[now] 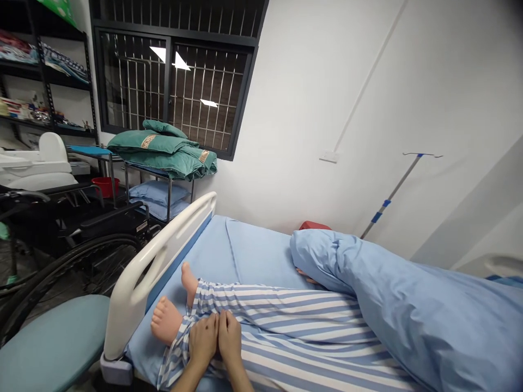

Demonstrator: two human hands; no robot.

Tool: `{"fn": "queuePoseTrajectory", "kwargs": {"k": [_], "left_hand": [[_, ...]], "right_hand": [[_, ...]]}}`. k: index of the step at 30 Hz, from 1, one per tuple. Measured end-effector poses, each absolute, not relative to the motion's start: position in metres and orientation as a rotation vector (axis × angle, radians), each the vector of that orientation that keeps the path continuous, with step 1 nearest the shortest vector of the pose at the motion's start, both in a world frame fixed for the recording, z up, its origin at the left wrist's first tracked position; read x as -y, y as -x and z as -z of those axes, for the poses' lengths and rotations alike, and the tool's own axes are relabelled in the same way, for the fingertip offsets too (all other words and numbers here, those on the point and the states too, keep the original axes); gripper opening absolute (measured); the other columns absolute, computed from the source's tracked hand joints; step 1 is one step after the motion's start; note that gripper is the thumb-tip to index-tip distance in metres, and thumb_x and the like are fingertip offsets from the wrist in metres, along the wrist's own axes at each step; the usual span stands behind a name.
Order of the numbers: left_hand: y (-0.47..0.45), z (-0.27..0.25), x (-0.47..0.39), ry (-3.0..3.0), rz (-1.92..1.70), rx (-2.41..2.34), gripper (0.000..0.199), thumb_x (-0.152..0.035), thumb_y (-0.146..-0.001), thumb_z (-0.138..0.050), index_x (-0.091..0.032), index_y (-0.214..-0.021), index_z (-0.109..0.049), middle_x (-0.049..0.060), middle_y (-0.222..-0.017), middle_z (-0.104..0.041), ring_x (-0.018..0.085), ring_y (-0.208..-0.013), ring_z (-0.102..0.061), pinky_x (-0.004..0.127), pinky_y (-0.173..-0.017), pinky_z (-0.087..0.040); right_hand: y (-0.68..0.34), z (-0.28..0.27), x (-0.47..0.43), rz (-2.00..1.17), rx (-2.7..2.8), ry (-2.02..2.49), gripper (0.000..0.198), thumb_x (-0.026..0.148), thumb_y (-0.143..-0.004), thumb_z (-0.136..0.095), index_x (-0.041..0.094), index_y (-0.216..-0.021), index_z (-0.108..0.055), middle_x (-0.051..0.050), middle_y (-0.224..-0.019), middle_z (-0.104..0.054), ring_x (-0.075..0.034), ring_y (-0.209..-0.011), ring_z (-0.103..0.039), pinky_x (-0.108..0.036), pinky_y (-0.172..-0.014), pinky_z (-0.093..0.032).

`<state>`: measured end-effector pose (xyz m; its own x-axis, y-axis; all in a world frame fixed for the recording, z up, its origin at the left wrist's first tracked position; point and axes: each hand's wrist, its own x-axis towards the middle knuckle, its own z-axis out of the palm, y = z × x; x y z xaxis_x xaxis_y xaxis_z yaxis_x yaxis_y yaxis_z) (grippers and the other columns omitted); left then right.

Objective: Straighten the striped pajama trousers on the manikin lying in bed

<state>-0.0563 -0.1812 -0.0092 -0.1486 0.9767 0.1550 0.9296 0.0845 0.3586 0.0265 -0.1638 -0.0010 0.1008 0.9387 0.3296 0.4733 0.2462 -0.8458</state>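
My left hand point(203, 336) and my right hand point(229, 333) lie side by side on the lower leg of blue-and-white striped pajama trousers point(286, 313). Both hands are closed, knuckles up, fingers curled down into the cloth; the fingertips are hidden. The trousers are worn by a manikin with smooth, plastic-looking feet, the nearer foot point(166, 321) just left of my hands and the farther foot point(189, 283) beyond it. A light blue quilt point(379, 294) covers the manikin's upper part, and some of its fingers point(307, 276) show at the quilt's edge.
The bed's blue sheet point(253, 253) meets a white footboard point(163, 245) on the left. Past it stand a wheelchair point(102, 234), a teal round-edged seat point(57, 343) and a cart with green folded bedding point(163, 149). An IV pole point(392, 196) rises by the wall.
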Motion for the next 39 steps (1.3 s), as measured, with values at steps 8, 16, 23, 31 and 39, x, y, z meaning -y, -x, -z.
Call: {"fn": "queuePoseTrajectory", "kwargs": {"k": [8, 16, 23, 31, 39], "left_hand": [[0.060, -0.010, 0.171, -1.813, -0.668, -2.067, 0.037, -0.031, -0.086, -0.027, -0.018, -0.089, -0.062, 0.007, -0.089, -0.066, 0.018, -0.085, -0.059, 0.028, -0.073, -0.040], [0.045, -0.028, 0.145, -1.246, -1.315, -1.620, 0.040, -0.043, -0.080, -0.028, -0.020, -0.047, -0.034, -0.003, -0.044, -0.041, 0.010, -0.047, -0.043, 0.023, -0.052, -0.036], [0.041, 0.002, 0.151, -1.257, -1.362, -1.655, 0.038, -0.050, -0.073, -0.037, -0.018, -0.061, -0.055, 0.007, -0.067, -0.063, 0.019, -0.069, -0.058, 0.030, -0.067, -0.045], [0.039, 0.022, 0.152, -1.493, -1.214, -1.849, 0.045, -0.044, -0.078, -0.031, -0.015, -0.090, -0.063, 0.012, -0.093, -0.066, 0.022, -0.089, -0.059, 0.035, -0.083, -0.044], [0.038, 0.030, 0.152, -1.598, -1.116, -1.929, 0.042, -0.038, -0.080, -0.031, -0.016, -0.096, -0.062, 0.010, -0.098, -0.066, 0.021, -0.093, -0.059, 0.032, -0.084, -0.044]], "right_hand": [[-0.025, -0.004, 0.167, -0.574, 1.513, 1.433, 0.037, 0.040, -0.085, -0.036, 0.020, -0.056, -0.048, -0.001, -0.054, -0.055, -0.015, -0.051, -0.047, -0.025, -0.052, -0.026], [-0.028, -0.004, 0.165, -0.570, 1.441, 1.355, 0.043, 0.043, -0.087, -0.031, 0.019, -0.056, -0.051, -0.002, -0.054, -0.057, -0.015, -0.051, -0.049, -0.025, -0.051, -0.027], [-0.027, -0.005, 0.166, -0.684, 1.390, 1.369, 0.043, 0.043, -0.086, -0.032, 0.017, -0.061, -0.055, -0.004, -0.060, -0.061, -0.015, -0.056, -0.053, -0.023, -0.054, -0.033], [-0.029, 0.002, 0.163, -0.698, 1.398, 1.391, 0.042, 0.044, -0.086, -0.033, 0.017, -0.061, -0.053, -0.004, -0.058, -0.059, -0.015, -0.055, -0.051, -0.023, -0.054, -0.034], [-0.029, 0.006, 0.161, -0.650, 1.419, 1.422, 0.042, 0.044, -0.085, -0.032, 0.018, -0.058, -0.050, -0.004, -0.057, -0.058, -0.015, -0.054, -0.050, -0.024, -0.054, -0.034]]}}
